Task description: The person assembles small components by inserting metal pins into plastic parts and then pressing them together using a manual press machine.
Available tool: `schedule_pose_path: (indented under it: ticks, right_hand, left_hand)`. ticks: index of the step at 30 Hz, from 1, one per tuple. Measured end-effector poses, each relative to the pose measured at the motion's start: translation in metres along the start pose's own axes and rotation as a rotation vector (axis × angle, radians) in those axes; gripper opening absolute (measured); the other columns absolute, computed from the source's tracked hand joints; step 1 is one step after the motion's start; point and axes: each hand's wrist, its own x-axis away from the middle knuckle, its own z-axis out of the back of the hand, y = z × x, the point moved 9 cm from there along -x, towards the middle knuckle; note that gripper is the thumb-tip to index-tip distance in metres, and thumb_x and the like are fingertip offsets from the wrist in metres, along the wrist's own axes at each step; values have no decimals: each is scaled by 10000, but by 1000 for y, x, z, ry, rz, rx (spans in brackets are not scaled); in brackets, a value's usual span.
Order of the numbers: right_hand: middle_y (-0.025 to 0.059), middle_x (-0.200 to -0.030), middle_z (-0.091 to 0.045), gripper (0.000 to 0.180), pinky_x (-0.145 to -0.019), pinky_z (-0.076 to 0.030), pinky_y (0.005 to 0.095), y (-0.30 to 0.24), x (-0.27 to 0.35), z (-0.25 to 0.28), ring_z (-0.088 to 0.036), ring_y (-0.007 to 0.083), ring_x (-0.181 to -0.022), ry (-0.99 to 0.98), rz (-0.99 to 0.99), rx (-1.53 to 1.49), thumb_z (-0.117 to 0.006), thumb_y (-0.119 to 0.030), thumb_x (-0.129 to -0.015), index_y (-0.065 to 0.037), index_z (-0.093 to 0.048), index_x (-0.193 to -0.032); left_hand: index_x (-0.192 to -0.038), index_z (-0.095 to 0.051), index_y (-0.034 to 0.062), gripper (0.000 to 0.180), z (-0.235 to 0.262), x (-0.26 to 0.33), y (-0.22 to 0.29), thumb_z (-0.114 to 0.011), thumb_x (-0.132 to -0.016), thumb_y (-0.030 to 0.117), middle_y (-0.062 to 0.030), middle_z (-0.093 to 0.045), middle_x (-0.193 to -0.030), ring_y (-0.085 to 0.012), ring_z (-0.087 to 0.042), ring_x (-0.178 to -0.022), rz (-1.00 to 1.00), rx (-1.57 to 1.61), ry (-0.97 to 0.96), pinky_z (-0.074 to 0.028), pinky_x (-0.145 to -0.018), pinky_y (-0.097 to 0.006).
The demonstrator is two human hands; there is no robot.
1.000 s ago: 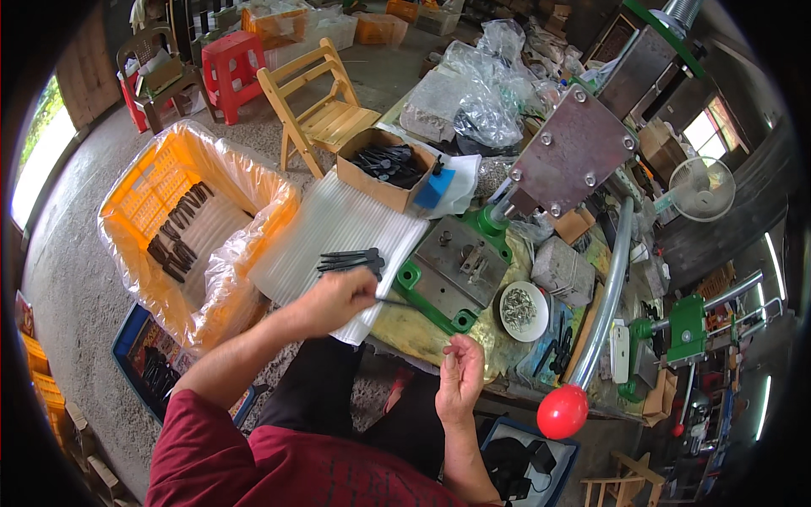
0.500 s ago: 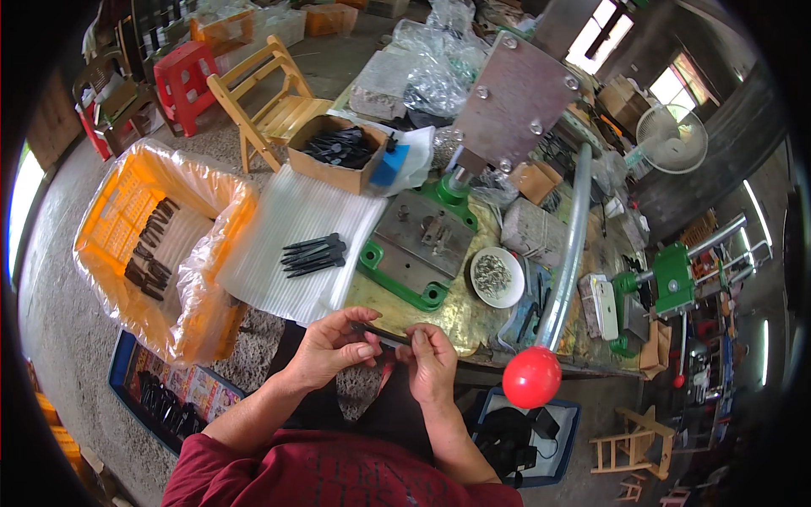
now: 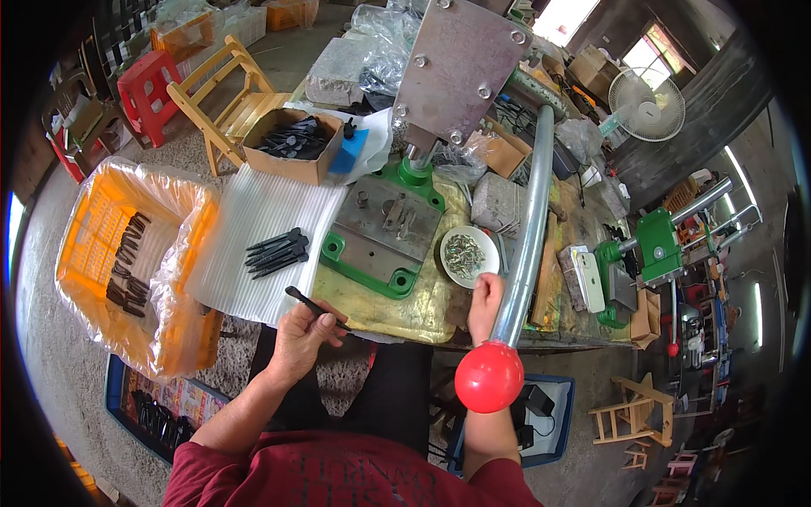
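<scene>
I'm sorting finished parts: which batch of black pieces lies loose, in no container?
The small pile of black pieces on the white corrugated sheet; the others sit in the cardboard box and the orange crate.

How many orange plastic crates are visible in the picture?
3. One large crate, lined with a clear bag, stands on the floor left of the bench; two more sit at the top edge, one behind the wooden chair, one further right. Others may be hidden.

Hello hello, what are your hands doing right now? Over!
Left hand holds a thin black part. Right hand reaches at the white dish of small metal pieces. Lever's red knob hangs just below the right hand.
</scene>
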Motion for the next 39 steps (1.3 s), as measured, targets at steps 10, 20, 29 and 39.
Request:
schedule_pose_path:
  ticks: [10, 20, 29, 39]
  right_hand:
    - [78, -774, -524, 80, -671, -349, 423, -2, -35, -30, -499, 262, -784, -420, 176, 530, -546, -147, -740, -73, -557, -768]
    - [97, -818, -535, 104, -695, -343, 440, -17, -35, -46, -514, 269, -826, -683, 261, 687, -483, -49, -702, -29, -551, -778]
    - [153, -898, -537, 152, -745, -379, 459, -10, -33, -52, -519, 308, -890, -842, 270, 757, -383, -84, -765, -17, -491, -848]
    - [169, -752, -534, 72, -589, -402, 402, 15, -48, -32, -527, 316, -674, -452, 107, 59, -444, -45, -776, 9, -429, -821]
  left_hand:
    - [-843, -487, 4, 194, 4, 12, -18, -471, -849, 197, -83, -562, -787, -122, -568, -631, 109, -82, -36, -480, -544, -216]
    - [-832, -480, -5, 191, 5, 15, -23, -464, -853, 184, -93, -560, -781, -130, -570, -620, 136, -55, -33, -483, -546, -222]
    - [-842, -481, -3, 199, 1, 19, -22, -471, -850, 195, -93, -564, -775, -129, -571, -620, 142, -31, -48, -481, -539, -223]
    - [-845, -478, -3, 194, 8, 22, -23, -472, -849, 191, -91, -567, -765, -133, -574, -621, 165, 0, -19, -479, -540, -223]
